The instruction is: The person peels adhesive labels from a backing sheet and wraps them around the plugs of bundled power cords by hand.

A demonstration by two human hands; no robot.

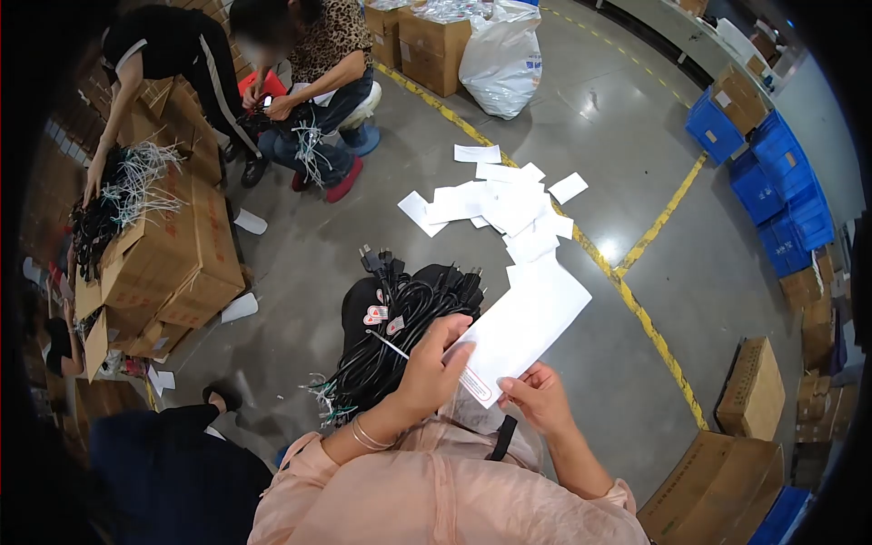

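In front of the body, above the lap: a white paper sheet (536, 318), slanting away toward the upper right of the view, with a red-outlined printed label (479, 386) at its near end. On the near corner, the right hand (540, 400), with thumb and fingers clamped on the paper. At the left edge, the left hand (431, 368), thumb touching the paper, forefinger standing apart from the thumb; cannot tell whether the hidden fingers close on the sheet. Beside this same hand, a thin white stick (386, 342); cannot tell what kind.

Just left of the sheet, partly behind the left hand, a bundle of black cables (409, 318), with plugs (468, 286) at the far end, red-marked tags (375, 314) among them, and pale wire ends (329, 392) at the near end.

Farther, on the grey floor (363, 218), a heap of loose white papers (513, 204), partly over a yellow line (658, 341). Toward the upper left, a seated person in spotted top (341, 32), with cables in the hands; near there, a bending person in black (173, 41), reaching to more cables on a large carton (213, 236). At the top, a white plastic bag (504, 59); at far right, blue bins (790, 163).
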